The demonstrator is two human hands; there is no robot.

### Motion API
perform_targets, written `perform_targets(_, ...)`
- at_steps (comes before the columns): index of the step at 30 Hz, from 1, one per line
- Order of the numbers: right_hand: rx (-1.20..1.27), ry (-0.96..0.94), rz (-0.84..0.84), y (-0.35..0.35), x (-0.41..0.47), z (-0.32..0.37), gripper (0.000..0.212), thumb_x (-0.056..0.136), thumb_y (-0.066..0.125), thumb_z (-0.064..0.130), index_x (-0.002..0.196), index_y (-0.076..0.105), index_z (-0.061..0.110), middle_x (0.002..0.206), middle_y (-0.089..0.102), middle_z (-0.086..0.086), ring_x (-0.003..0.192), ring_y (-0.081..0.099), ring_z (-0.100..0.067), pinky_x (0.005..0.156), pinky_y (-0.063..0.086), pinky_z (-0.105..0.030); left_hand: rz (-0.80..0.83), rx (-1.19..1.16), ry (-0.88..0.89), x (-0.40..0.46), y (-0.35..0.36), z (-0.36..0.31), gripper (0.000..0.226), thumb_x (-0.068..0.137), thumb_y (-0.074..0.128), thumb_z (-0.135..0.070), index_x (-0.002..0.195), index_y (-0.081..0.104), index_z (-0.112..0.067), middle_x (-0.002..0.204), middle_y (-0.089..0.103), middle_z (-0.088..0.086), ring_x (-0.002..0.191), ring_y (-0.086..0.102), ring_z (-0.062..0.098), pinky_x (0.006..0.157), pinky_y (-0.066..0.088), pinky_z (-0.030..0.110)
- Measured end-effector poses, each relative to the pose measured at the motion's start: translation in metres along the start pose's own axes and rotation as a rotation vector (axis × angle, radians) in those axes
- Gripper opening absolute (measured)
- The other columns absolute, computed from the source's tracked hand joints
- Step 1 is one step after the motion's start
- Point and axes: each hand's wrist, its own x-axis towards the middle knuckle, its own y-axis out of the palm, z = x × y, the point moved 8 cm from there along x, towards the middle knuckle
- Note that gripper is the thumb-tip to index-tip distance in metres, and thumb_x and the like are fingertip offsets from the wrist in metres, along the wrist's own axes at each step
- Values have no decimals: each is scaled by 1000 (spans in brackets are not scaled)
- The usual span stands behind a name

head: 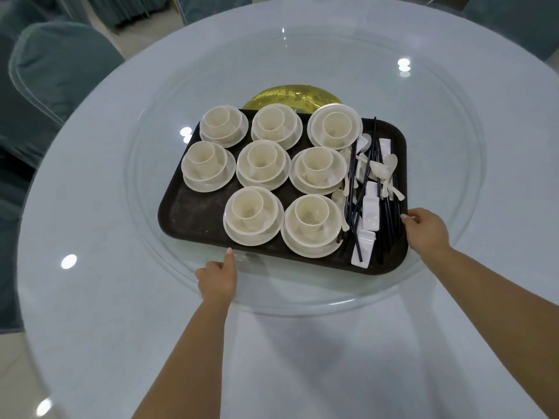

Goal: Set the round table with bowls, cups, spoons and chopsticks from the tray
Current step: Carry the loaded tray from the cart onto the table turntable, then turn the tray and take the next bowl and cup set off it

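With our left hand pinching the near edge and our right hand gripping the right edge of the dark rectangular plastic tray on the round glass turntable mid-desk, a shove could spin it and topple the 8 cream cup-and-bowl stacks or scatter the black chopsticks.

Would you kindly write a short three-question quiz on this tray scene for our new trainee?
1. How many cup-and-bowl stacks stand on the tray?
2. True or false: the chopsticks lie along the tray's left side.
3. Which hand touches the edge nearest the chopsticks: A left hand, B right hand?

Key: 1. Eight. 2. False; they lie along the right side. 3. B.
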Motion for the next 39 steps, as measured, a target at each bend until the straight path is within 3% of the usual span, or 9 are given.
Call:
perform_targets(3, 110, 62, -94, -12, -7, 0, 31, 98, 47, 19, 123, 62, 9, 111, 67, -15, 100, 63, -35, 94, 48, -40, 2, 3, 13, -6, 0, -2, 61, 95, 37, -58, 110, 59, -3, 126, 42, 17, 103, 51, 33, 95, 40, 43)
perform_targets(7, 216, 48, -177, -23, -31, 10, 27, 96, 49, 22, 120, 60, 14, 97, 60, 0, 87, 56, -20, 81, 40, -29, 6, 50, 22, -13, -2, -2, 60, 96, 37, -56, 113, 60, -4, 126, 44, 18, 115, 48, 37, 102, 36, 46)
perform_targets(14, 331, -32, 57, 22, -95, 13, 9, 93, 57, 17, 95, 64, 23, 85, 66, 1, 80, 60, -15, 67, 43, -24, -165, -186, 130, -27, -24, -11, 29, 91, 61, -28, 111, 57, -7, 99, 60, 6, 102, 59, 32, 90, 49, 44)
perform_targets(17, 303, -56, 117, 36, -110, 11, 10, 93, 56, 15, 94, 64, 23, 91, 65, 2, 83, 59, -10, 68, 42, -20, -310, -146, 340, -28, -43, -41, 34, 88, 64, -16, 120, 58, -5, 112, 64, 10, 105, 59, 29, 94, 49, 44)
perform_targets(21, 311, -29, 144, 44, -117, 10, 10, 94, 56, 16, 94, 64, 23, 94, 64, 0, 85, 59, -12, 70, 41, -25, -130, -171, 323, -1, -35, -66, 53, 91, 61, -14, 140, 42, -8, 127, 58, 9, 111, 57, 26, 92, 45, 35)
perform_targets(23, 325, -15, 150, 44, -116, 11, 10, 94, 56, 17, 94, 64, 23, 93, 64, 0, 85, 59, -11, 68, 42, -23, -32, -164, 287, 10, -25, -73, 53, 92, 58, -15, 141, 39, -6, 108, 62, 3, 98, 56, 22, 81, 40, 31)
perform_targets(33, 344, 13, 180, 44, -116, 5, 11, 95, 56, 19, 91, 63, 27, 85, 64, 2, 70, 56, -13, 65, 43, -25, 26, 24, 162, 41, -14, -80, 12, 86, 59, -11, 85, 59, 2, 75, 56, 12, 72, 52, 26, 62, 41, 32)
perform_targets(36, 334, 14, 224, 44, -118, 5, 13, 94, 55, 18, 89, 63, 28, 85, 64, 3, 68, 55, -15, 67, 47, -31, 38, -44, 147, 42, -15, -78, 30, 83, 55, 0, 55, 46, -5, 56, 40, 5, 55, 38, 20, 52, 31, 26)
perform_targets(39, 321, -1, 243, 43, -121, 11, 15, 94, 55, 17, 89, 63, 28, 87, 65, 4, 69, 56, -16, 71, 49, -34, 34, -115, 148, 37, -24, -70, 36, 80, 55, 3, 51, 37, -8, 55, 33, 4, 52, 28, 17, 50, 26, 25)
